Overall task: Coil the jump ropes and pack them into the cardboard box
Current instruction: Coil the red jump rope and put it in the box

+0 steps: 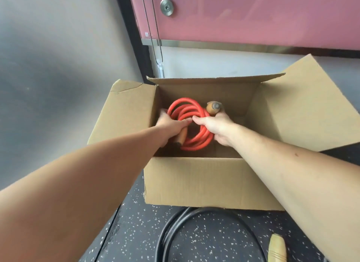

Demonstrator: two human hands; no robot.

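Closest to me, on the dark speckled floor point(136, 232), a black jump rope point(194, 218) curves in a loose arc. A pale wooden handle point(277, 249) lies just to the right of it. Beyond them stands the cardboard box point(204, 179) with its flaps open, its near wall close against the black loop.

Both my forearms reach over that wall and down inside. My left hand point(171, 125) is curled round the left side of the coiled red jump rope point(194, 140), with one brown wooden grip point(180, 138) pressed along the coil under the same fingers. My right hand point(216, 129) clamps the coil's right side, thumb on top. The two thumbs almost meet over the middle of the coil.

The coil is inside the box, held tilted between both hands. I cannot tell whether it touches the bottom. The second grip point(213, 107) sticks up just past my right knuckles, though whether those fingers hold it I cannot tell.

Behind the box is a pale wall base, then a pink panel point(253, 14) with a metal disc point(167, 6) and thin cords point(155, 37) hanging down.
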